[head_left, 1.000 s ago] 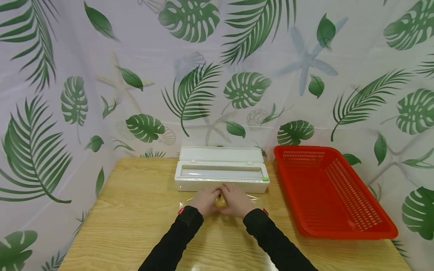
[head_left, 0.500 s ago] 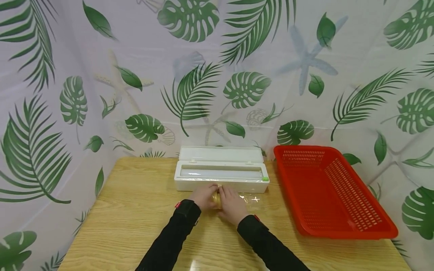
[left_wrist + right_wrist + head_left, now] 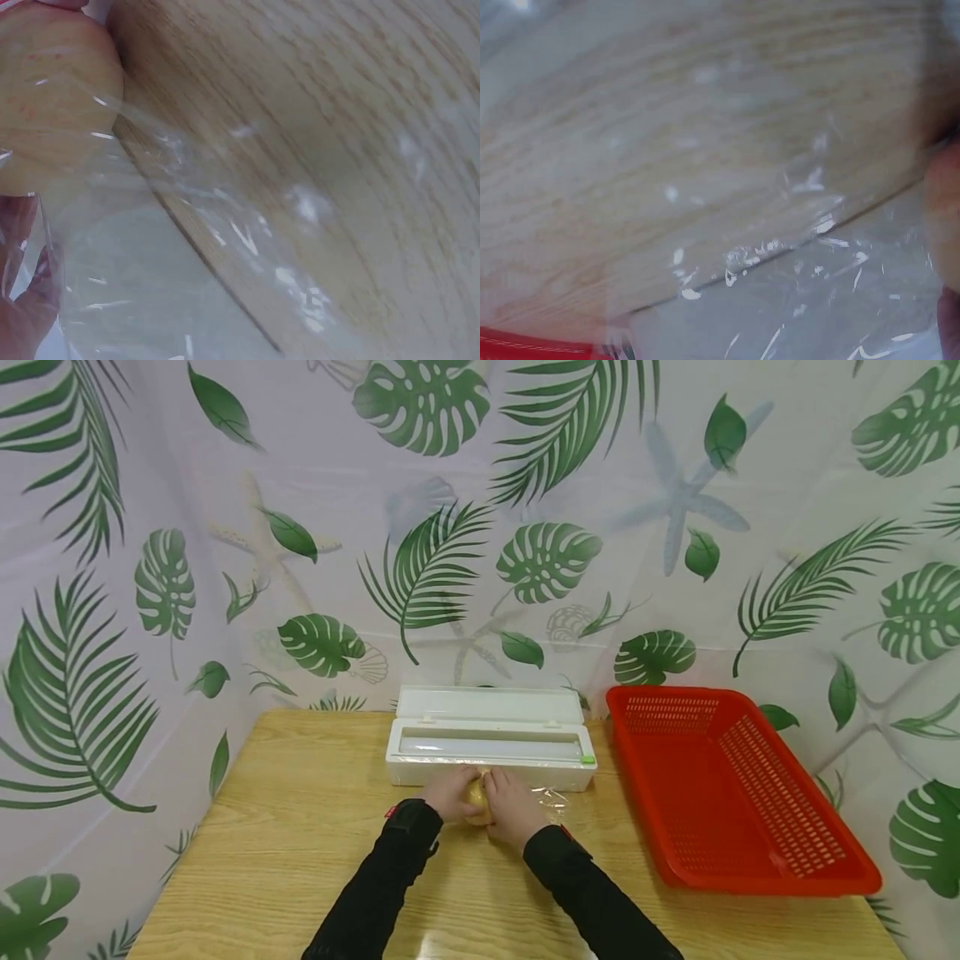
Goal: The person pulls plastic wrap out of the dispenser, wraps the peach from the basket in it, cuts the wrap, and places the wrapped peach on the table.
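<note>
A yellow, rounded thing with small reddish specks point(image 3: 477, 797) sits between my two hands, close in front of the white box; its exact kind I cannot tell. My left hand point(image 3: 448, 795) grips its left side with curled fingers, and my right hand point(image 3: 516, 810) holds it from the right. Clear cling film point(image 3: 553, 800) covers it and sticks out crumpled past the right hand. In the left wrist view the film point(image 3: 135, 285) stretches over the yellow thing point(image 3: 56, 97) and along the box front. Creased film point(image 3: 802, 277) also fills the lower right wrist view.
Behind the hands stands a white cling film dispenser point(image 3: 420, 772), its lid raised, a roll point(image 3: 491, 746) inside and a green slider point(image 3: 588, 759) at its right end. A red plastic basket point(image 3: 660, 852) stands at the right on the wooden table point(image 3: 300, 827). Leaf-patterned cloth hangs behind.
Both hands have shifted slightly left and turned about the yellow thing, exposing more of it. Film that showed beyond both hands now shows mainly on the right, gathered up.
</note>
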`<state>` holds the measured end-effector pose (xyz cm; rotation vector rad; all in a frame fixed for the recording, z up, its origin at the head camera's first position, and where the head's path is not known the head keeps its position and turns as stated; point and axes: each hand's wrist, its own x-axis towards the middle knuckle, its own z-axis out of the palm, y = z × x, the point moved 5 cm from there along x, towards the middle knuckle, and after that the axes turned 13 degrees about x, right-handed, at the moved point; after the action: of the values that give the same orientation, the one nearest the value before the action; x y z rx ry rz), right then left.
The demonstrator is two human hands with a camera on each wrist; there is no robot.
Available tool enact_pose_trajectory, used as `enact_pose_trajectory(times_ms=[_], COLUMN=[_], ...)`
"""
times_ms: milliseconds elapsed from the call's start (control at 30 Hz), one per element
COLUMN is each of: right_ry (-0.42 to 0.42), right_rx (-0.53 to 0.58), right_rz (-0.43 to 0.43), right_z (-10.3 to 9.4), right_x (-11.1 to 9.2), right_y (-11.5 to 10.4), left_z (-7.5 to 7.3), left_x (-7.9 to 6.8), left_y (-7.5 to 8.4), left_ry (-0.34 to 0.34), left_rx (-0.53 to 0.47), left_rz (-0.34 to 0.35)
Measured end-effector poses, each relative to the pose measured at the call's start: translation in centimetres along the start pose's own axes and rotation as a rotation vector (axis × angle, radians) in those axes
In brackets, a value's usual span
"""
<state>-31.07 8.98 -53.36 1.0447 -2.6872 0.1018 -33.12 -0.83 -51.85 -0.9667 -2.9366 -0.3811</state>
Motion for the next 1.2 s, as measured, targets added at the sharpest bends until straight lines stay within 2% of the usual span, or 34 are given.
enact_pose_trajectory(times_ms=[133, 267, 367, 533, 600, 700, 800, 933, 1200], right_ry=[-0.021, -0.062, -0.122, -0.219, -0.239, -0.254, -0.275, -0.3, -0.32], right_rx=[0.077, 0.135, 0.185, 0.215, 0.237, 0.27, 0.288, 0.321, 0.383], right_rz=[-0.012, -0.001, 0.026, 0.08, 0.098, 0.111, 0.115, 0.125, 0.14], right_z=[0.1, 0.1, -0.3, -0.7, -0.7, -0.7, -0.7, -0.8, 0.0], right_x=[0.3, 0.8, 1.1, 1.4, 1.5, 1.6, 1.7, 1.9, 2.0], right_y=[0.7, 1.1, 1.2, 1.4, 1.5, 1.6, 1.7, 1.9, 2.4], left_z=[0.2, 0.3, 0.3, 0.2, 0.0, -0.3, 0.0, 0.6, 0.9], left_x=[0.0, -0.2, -0.4, -0.9, -1.2, -1.7, -2.0, -2.2, -2.3], left_y=[-0.3, -0.3, -0.1, 0.7, 1.3, 2.2, 2.6, 2.5, 2.6], left_ry=[0.002, 0.025, 0.033, 0.056, 0.083, 0.122, 0.103, 0.08, 0.159], left_rx=[-0.067, -0.051, 0.017, 0.271, 0.375, 0.467, 0.522, 0.53, 0.591], left_rz=[-0.003, -0.013, -0.031, -0.07, -0.067, -0.038, -0.009, -0.004, 0.053])
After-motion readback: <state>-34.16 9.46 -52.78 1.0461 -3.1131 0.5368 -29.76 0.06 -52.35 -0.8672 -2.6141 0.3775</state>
